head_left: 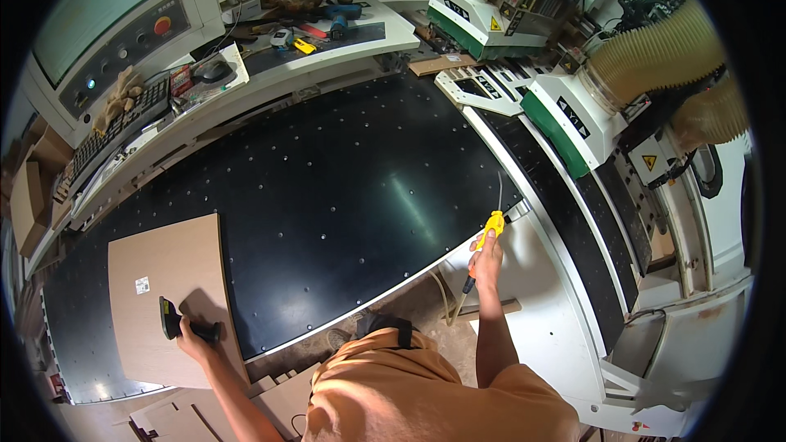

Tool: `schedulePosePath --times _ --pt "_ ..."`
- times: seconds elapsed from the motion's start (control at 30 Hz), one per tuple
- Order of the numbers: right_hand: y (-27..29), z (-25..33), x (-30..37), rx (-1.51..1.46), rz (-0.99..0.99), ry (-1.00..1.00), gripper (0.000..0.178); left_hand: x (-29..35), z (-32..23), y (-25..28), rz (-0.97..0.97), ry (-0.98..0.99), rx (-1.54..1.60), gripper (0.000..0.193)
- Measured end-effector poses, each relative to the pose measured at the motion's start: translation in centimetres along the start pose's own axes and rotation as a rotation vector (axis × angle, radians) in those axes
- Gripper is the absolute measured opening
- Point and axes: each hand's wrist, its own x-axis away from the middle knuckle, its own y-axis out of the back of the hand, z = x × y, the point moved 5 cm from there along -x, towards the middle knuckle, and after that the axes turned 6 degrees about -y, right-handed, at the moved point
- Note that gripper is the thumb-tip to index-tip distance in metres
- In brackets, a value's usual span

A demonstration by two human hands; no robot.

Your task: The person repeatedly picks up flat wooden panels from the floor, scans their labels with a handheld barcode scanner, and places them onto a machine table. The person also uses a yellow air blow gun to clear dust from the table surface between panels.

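Observation:
My left hand is closed round the handle of a black barcode scanner, held over a light brown wooden panel. A small white printed label is stuck on the panel, just beyond the scanner. The panel lies flat on a black table dotted with small pale studs. Over by the table's right end, my right hand grips a yellow air blow gun. Its thin bent metal nozzle points away from me, and a hose hangs from its lower end.
To the right stands a machine with white and green heads and thick ribbed ducts. A control console with a screen and keyboard is at the far left. Tools lie on the white shelf behind the table. Boards lean below left.

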Motion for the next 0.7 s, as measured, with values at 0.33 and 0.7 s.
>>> schedulePosePath --times 0.33,0.7 --pt "-3.0 0.6 0.1 0.048 0.128 0.041 0.046 0.5 0.5 -1.7 -0.023 -0.001 0.061 0.022" --pt "-6.9 1.2 -0.5 0.058 0.174 0.003 0.044 0.1 0.7 -1.2 -0.032 -0.052 -0.036 0.026"
